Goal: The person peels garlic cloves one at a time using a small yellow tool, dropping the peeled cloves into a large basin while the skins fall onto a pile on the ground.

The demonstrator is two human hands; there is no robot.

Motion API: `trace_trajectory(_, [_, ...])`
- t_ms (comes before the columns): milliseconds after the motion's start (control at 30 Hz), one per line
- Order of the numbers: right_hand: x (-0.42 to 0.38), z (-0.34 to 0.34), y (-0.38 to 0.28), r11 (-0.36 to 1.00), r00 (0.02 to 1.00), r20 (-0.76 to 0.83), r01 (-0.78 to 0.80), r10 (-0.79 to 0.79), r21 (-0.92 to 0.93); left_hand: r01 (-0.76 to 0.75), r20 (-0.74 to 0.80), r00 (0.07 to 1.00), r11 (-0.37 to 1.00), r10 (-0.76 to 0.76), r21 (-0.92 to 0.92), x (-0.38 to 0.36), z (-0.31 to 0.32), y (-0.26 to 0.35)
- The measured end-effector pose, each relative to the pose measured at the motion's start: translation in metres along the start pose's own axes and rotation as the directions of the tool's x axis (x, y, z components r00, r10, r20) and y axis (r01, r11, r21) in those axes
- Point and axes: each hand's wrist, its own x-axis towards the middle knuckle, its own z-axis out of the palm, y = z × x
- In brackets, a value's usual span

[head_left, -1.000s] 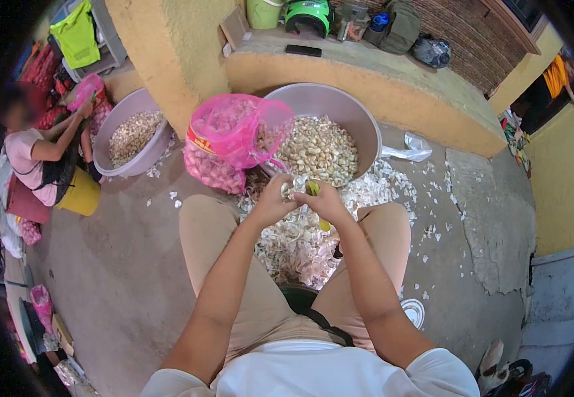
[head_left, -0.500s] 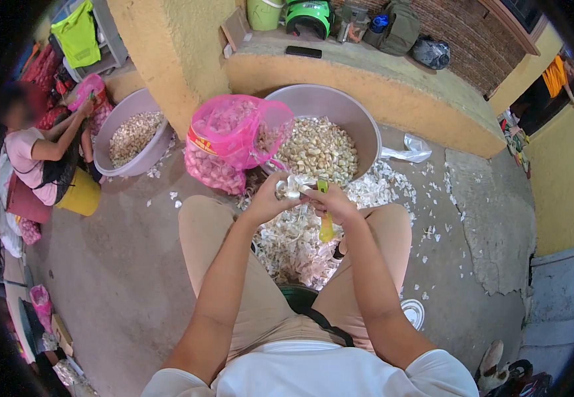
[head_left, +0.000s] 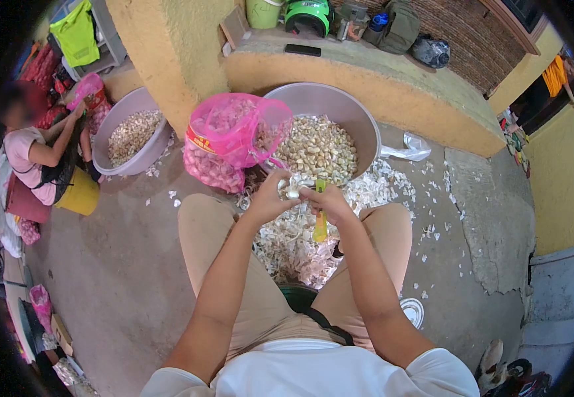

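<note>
The small, pale, whitish garlic piece (head_left: pixel 292 192) sits between your two hands, at the fingertips, above the floor (head_left: pixel 115 264). Since a second ago, the slim yellow-and-green handled tool (head_left: pixel 320 229) has swung in your right hand (head_left: pixel 331 203): its handle was mostly covered then, and now its yellow length hangs down below your fingers. That suggests the tool is tucked aside while your fingertips work at the piece. The piece itself has stayed about where it was. It looks whitish with loose, papery edges; its finer surface is too small to tell.

Your left hand (head_left: pixel 268 200) is curled narrow around the piece; your right is closed on the tool, thumb and fingertips meeting the piece. Any blade is hidden or too small to see.

Below lies a loose heap of white, papery skins (head_left: pixel 293 246), between your legs. Beyond it, the round, grey-lilac plastic tub (head_left: pixel 370 132) of pale cloves stands near the floor's far edge, with the bright pink net bag (head_left: pixel 215 171) of bulbs leaning at its left rim.
</note>
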Motion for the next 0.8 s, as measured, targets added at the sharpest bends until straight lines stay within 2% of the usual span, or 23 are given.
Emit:
trace_trajectory(100, [0.002,0.001,0.0,1.0,1.0,0.01,0.02,-0.02,-0.022,-0.043,-0.029,0.999,0.999,0.044,0.027,0.0,0.003,-0.003])
trace_trajectory(133, [0.0,0.001,-0.002,1.0,0.998,0.069,-0.006,0.007,-0.007,-0.057,-0.045,0.997,0.998,0.058,0.036,0.0,0.005,-0.006])
trace_trajectory(200, [-0.006,0.002,-0.007,0.998,0.981,0.186,-0.059,0.054,0.018,0.009,-0.133,0.991,0.999,-0.004,0.033,0.003,-0.001,-0.012])
trace_trajectory(233, [-0.007,0.002,-0.007,0.997,0.987,0.147,-0.068,0.061,0.046,0.042,-0.178,0.983,0.999,-0.037,0.028,0.005,-0.004,-0.014])
trace_trajectory(300, [-0.009,0.003,-0.007,0.992,0.995,0.069,-0.084,0.077,0.097,0.042,-0.157,0.987,0.998,-0.034,0.048,0.004,-0.005,-0.014])
trace_trajectory(400, [-0.002,-0.003,-0.004,0.973,0.995,0.035,-0.103,0.097,0.208,0.047,-0.128,0.991,0.998,-0.041,0.043,0.001,0.0,-0.009])
trace_trajectory(500, [-0.001,-0.007,-0.002,0.983,0.997,0.058,-0.053,0.043,0.176,0.011,-0.162,0.987,1.0,-0.015,-0.026,0.001,0.003,-0.012])
trace_trajectory(567, [-0.003,-0.004,0.0,0.998,1.0,-0.012,0.01,-0.01,0.055,-0.048,-0.187,0.982,0.992,0.025,-0.119,0.003,0.004,-0.015])
trace_trajectory(667, [-0.001,-0.005,-0.001,0.996,0.996,-0.056,0.067,-0.071,-0.058,-0.074,-0.065,0.995,0.997,0.073,-0.021,0.005,0.0,-0.017])
trace_trajectory(767, [0.0,-0.006,-0.002,0.993,0.993,-0.078,0.082,-0.089,-0.088,0.148,0.109,0.986,0.973,-0.13,-0.175,0.003,-0.004,-0.009])
trace_trajectory(800, [0.0,-0.006,-0.002,0.992,0.992,-0.088,0.084,-0.092,-0.089,0.147,0.092,0.987,0.971,-0.132,-0.188,0.002,-0.002,-0.009])
